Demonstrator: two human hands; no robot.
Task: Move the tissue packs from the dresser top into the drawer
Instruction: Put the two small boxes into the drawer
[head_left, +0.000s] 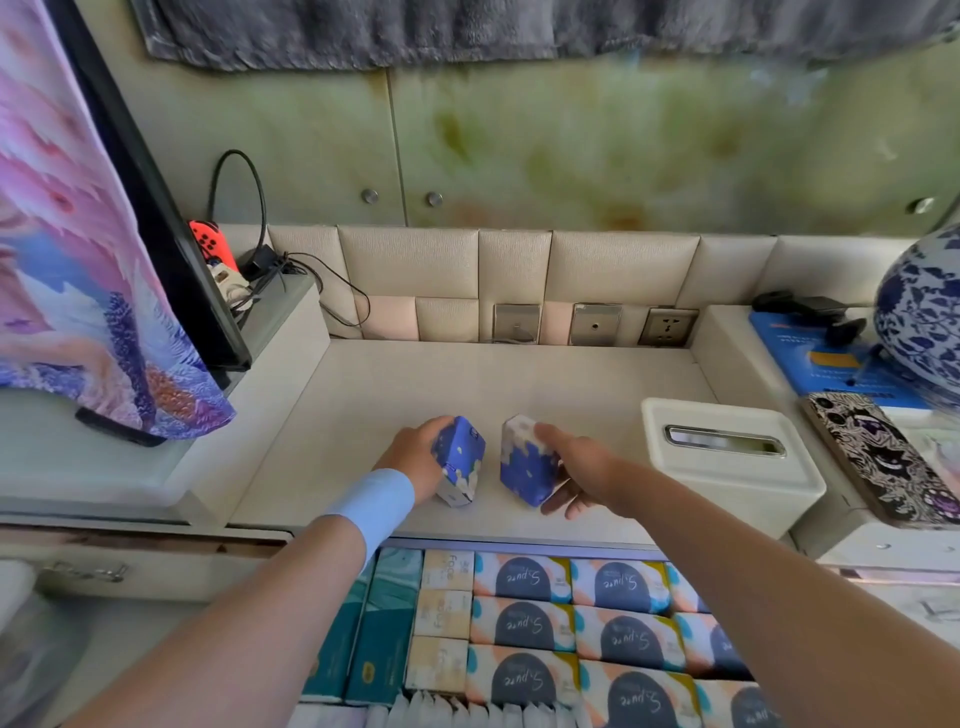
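Showing the pick-up step of the transfer. We see the cream laminate dresser top (493, 379), and beneath its front edge the open drawer (519, 544), already filled with rows of orange-and-navy printed stored packs (524, 623).

The left hand (415, 457) curls its fingers round the blue star-printed soft tissue pack (460, 460). The right hand (576, 470) wraps thumb and fingers round the blue-and-white soft tissue pack (527, 462). Both packs stand on end, just apart from each other, near the front edge of the dresser top. We cannot tell whether they rest on it or are lifted just clear.

We judge that the next move calls for drawing both packs back over the edge and lowering them into the drawer, which needs a free gap among the stored rows. We see no such gap. The forearms cover parts of the drawer, its near end is cut off by the frame, and its side walls are hard to make out. The fingers behind each pack are hidden.
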